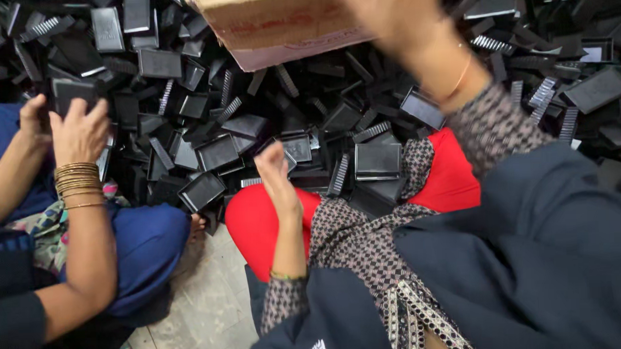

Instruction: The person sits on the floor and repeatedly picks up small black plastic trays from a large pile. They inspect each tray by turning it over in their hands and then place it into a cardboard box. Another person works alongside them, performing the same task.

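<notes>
Light is even and fairly bright, falling from above; soft shadows sit under the left hand (277,179); the right hand (387,13) smears with motion blur, its fingers indistinct; glossy black plastic trays (217,154) beyond both hands catch pale glints; dark cloth below the hands loses detail.

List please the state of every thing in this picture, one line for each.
left hand: open, empty, raised over the lap
right hand: raised, at the cardboard box
cardboard box: tilted over the pile
black plastic parts: heaped loose
co-worker's hands: holding one black part
</notes>
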